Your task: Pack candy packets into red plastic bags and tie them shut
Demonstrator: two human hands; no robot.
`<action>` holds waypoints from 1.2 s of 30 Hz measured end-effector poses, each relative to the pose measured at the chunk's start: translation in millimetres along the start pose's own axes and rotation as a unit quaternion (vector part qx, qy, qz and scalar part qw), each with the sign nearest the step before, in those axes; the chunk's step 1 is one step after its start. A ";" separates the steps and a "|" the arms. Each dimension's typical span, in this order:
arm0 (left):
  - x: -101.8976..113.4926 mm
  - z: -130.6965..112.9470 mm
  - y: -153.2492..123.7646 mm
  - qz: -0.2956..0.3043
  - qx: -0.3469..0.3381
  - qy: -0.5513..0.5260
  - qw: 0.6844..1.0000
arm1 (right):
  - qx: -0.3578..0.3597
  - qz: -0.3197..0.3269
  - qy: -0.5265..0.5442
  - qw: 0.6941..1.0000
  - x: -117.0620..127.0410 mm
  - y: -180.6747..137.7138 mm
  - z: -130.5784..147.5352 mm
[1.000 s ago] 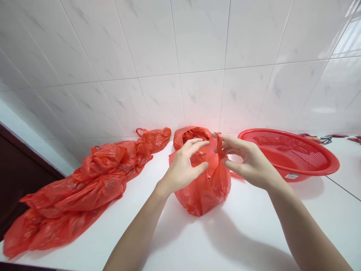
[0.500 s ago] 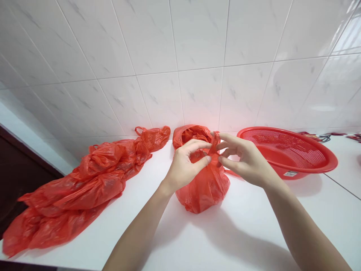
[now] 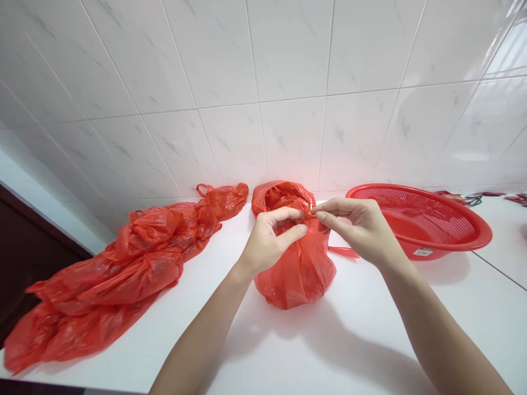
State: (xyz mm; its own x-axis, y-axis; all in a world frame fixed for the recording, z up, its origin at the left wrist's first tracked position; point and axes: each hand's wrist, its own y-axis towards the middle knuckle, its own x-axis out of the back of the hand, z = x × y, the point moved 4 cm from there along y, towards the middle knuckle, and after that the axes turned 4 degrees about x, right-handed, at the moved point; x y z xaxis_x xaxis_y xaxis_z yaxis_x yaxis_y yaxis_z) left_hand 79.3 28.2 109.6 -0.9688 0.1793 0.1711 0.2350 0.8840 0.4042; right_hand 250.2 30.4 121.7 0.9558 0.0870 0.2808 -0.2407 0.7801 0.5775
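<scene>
A small filled red plastic bag (image 3: 302, 271) stands on the white counter (image 3: 329, 351) in the middle. My left hand (image 3: 267, 238) pinches one handle of the bag at its top, thumb against the fingers. My right hand (image 3: 358, 227) pinches the other handle from the right, its fingertips almost meeting those of the left hand. Behind this bag sits a second red bag (image 3: 280, 195) with an open mouth.
A pile of crumpled red plastic bags (image 3: 119, 269) lies along the counter's left side, up to the tiled wall (image 3: 263, 82). A red plastic colander basket (image 3: 424, 222) sits at the right. Dark and red items (image 3: 473, 198) lie far right by the wall.
My hands have come together over the bag's top. The upright handle in my right hand has been pulled down toward my left hand's fingertips.
</scene>
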 end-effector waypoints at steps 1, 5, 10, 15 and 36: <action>0.9 -0.7 0.0 -0.007 0.005 -0.005 1.000 | -0.001 -0.008 0.010 1.000 0.7 0.1 -0.1; 2.6 -2.6 0.1 -0.020 0.013 -0.018 1.000 | -0.003 -0.015 0.032 0.999 1.2 0.7 1.5; 1.5 -4.8 -0.3 -0.004 -0.008 0.005 1.000 | 0.007 0.019 -0.013 1.000 -3.2 0.6 3.5; 5.1 -3.6 -0.1 0.002 -0.001 0.024 1.000 | 0.002 -0.021 0.040 0.999 -1.2 0.5 0.9; 31.8 -22.4 -4.5 -0.112 -0.154 0.015 0.982 | -0.089 0.105 0.179 0.974 -36.5 6.0 -40.2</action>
State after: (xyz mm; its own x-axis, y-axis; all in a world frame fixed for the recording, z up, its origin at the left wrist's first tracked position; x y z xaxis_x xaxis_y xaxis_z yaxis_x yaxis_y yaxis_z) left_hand 49.2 20.3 133.3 -0.9971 -0.0212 0.0726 0.0346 0.7265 0.6863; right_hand 220.6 56.9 84.1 0.8935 0.4428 0.0746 -0.4354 0.8135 0.3856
